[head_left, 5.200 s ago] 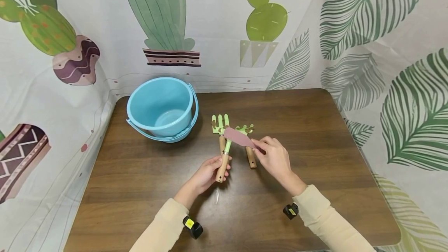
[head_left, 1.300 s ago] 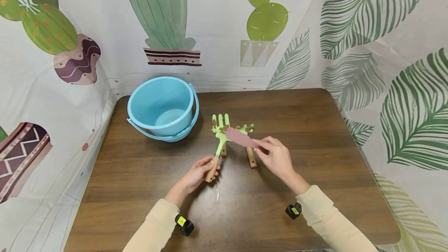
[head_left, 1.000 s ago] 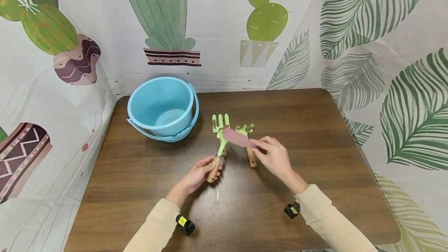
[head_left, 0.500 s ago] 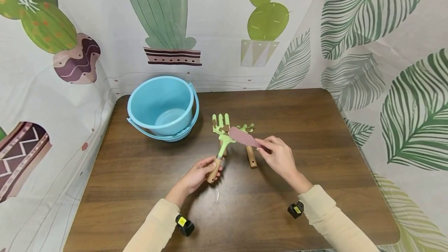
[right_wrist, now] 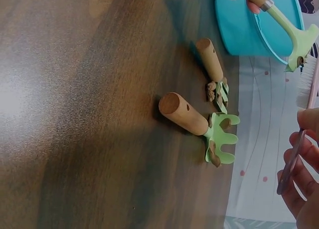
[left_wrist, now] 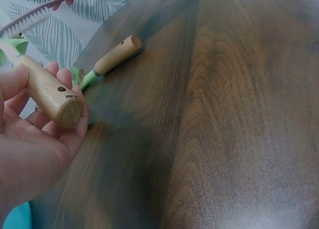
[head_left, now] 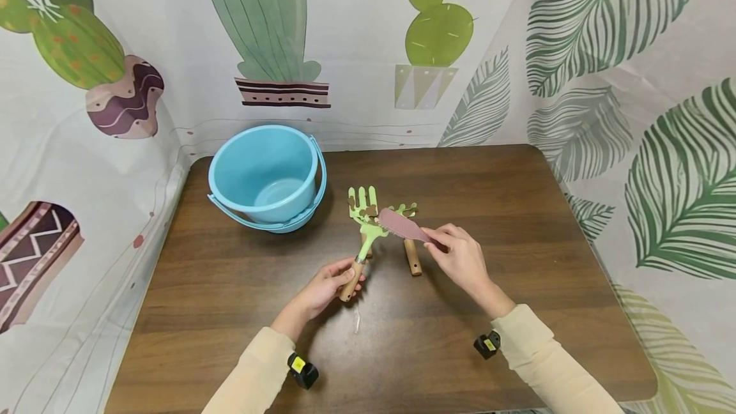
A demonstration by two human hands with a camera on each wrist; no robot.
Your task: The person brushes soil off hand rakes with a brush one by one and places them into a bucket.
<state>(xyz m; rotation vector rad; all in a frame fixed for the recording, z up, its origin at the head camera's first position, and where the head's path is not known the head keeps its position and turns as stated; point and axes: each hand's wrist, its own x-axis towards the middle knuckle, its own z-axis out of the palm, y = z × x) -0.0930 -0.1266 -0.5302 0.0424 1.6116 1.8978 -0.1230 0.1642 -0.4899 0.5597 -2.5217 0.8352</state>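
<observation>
My left hand grips the wooden handle of a small green garden rake, its flared head raised above the table. Brown dirt clings to the rake's tip in the right wrist view. Between fingers and thumb, my right hand holds a pink brush by its narrow end. The brush's white bristles face the rake head and meet its edge. Behind lies a green hand fork with brown clumps on its prongs, partly covered by the held rake. Another dirt-marked rake lies beside it, its handle toward me.
A light blue bucket with its handle folded down stands at the back left of the wooden table. A patterned cloth hangs behind the table. A small pale mark shows near the front.
Over the last seconds the left hand has shifted left and tilted the rake. The brush has moved back and forth at the rake head and now sits slightly further right.
</observation>
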